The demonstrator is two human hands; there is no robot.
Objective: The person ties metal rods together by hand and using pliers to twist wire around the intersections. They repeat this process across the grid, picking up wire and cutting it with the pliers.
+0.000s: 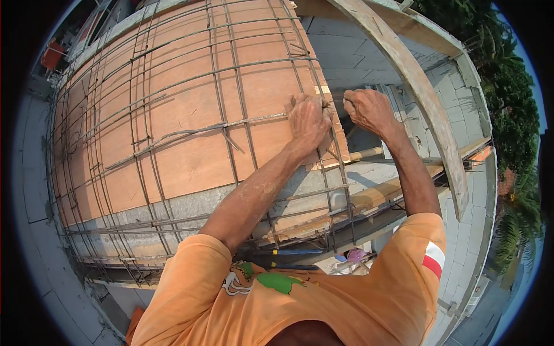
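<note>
At the far left, a grey concrete ledge [34, 190] is running down beside a plywood formwork sheet [190, 167], which is lying flat and filling most of the view. A rebar grid [144, 75] is lying over the plywood, its long bars crossing each other and reaching past the sheet's near edge over a grey concrete strip. One long horizontal bar [196, 131] is slanting across the grid toward the sheet's right edge. The left hand [309, 118] is gripping there, knuckles up and fingers clenched tight around the bar's end where it is crossing an upright bar at the plywood's edge. Just beside it, apart by a narrow gap, the right hand [369, 108] is hovering past the sheet's edge with its fingers curled together in a fist. Whatever it is pinching is too small to make out. Both bare forearms are reaching out from an orange shirt [323, 305] at the bottom of the view. Beyond the hands, a white block wall [346, 57] is dropping away, and a timber beam [381, 193] is lying under the right forearm. A curved wooden plank [415, 86] is arching over the wall to the right of the right hand. At the far right, green trees [511, 86] are standing beyond the building's edge.
</note>
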